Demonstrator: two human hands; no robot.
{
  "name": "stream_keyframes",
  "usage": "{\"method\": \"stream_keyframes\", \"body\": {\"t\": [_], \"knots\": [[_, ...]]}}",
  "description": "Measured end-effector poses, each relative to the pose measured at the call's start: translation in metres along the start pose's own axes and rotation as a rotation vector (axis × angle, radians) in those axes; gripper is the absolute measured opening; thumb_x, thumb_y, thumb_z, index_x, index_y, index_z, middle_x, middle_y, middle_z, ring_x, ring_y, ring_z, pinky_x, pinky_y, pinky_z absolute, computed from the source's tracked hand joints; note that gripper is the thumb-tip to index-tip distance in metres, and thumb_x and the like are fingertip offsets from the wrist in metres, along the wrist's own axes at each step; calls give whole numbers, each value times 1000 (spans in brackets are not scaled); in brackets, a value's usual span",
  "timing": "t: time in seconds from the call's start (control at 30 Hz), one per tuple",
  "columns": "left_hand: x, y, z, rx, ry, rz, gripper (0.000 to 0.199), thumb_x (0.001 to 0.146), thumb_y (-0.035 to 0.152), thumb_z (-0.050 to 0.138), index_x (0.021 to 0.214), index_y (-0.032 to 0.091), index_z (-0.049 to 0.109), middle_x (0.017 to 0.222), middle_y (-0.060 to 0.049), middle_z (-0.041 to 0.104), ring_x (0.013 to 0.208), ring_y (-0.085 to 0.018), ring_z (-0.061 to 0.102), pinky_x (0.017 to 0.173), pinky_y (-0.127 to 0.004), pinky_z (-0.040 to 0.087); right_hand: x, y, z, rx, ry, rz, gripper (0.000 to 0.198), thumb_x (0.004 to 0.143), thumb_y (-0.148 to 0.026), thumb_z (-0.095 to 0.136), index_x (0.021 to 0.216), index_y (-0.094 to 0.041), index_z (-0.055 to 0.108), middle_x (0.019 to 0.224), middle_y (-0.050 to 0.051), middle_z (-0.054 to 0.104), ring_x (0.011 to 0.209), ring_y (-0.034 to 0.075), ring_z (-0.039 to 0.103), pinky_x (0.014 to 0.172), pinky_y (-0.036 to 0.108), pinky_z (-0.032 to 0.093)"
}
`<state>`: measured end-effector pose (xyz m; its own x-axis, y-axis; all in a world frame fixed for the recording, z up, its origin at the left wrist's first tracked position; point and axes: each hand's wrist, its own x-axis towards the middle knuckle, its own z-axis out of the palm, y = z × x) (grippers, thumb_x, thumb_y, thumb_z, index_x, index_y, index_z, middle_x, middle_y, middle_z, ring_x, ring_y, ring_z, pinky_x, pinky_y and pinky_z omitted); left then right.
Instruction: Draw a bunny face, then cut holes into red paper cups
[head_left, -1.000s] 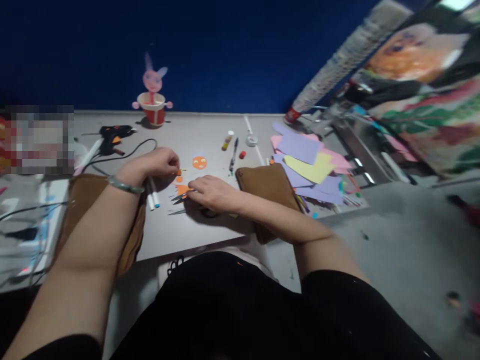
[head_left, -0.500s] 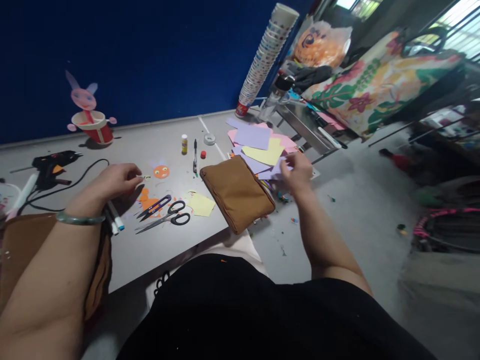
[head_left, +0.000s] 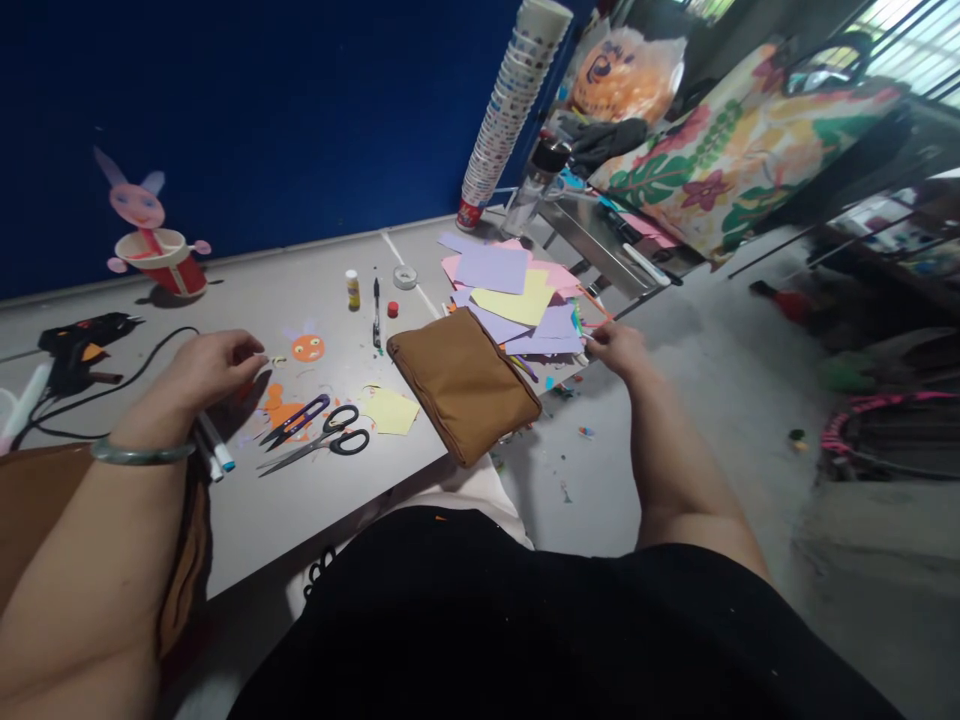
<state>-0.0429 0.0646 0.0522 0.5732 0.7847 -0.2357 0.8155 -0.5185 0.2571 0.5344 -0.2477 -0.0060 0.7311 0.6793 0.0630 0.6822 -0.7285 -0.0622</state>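
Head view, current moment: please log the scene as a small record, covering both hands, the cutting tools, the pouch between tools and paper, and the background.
Left hand: left of the round orange paper face; grip unclear
Right hand: at the right edge of the purple, pink and yellow paper pile; grip unclear
Cutting tools: black-handled metal scissors beside purple-handled snips
Pouch: brown fabric pouch, between scissors and paper
Background: tall stack of paper cups, dark blue wall
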Motion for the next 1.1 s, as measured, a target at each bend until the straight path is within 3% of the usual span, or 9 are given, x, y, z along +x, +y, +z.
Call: {"method": "stream_keyframes", "body": {"t": [0.2,0.5,0.7,1.1], "knots": [[1,1,-1,36,-12,-22,41,84,44,49,107,16,68,81,-3,64,74,-17,54,68,-24,34,-12,-6,-13,144,49,12,16,82,-32,63,88,-18,70,87,10,72,76,20,58,70,31,39],[2,1,-1,84,-47,-30,44,87,45,45,113,15,65,93,-6,67,81,-18,54,71,-24,34,-26,-7,-32,423,86,149,10,81,-22,64,86,-15,70,67,1,63,63,13,45,64,28,35],[1,3,-3,76,-44,-23,44,87,45,44,112,16,66,92,-5,68,78,-17,54,70,-23,34,-35,-5,-30,611,98,264,11,75,-16,62,85,-14,67,60,0,59,60,13,53,62,26,43],[-2,2,-1,-3,28,16,34,84,44,52,101,19,67,80,-1,65,72,-16,52,66,-23,33,-43,0,-37,813,233,302,6,71,-20,53,76,-23,52,60,2,50,61,17,44,64,35,40]]}}
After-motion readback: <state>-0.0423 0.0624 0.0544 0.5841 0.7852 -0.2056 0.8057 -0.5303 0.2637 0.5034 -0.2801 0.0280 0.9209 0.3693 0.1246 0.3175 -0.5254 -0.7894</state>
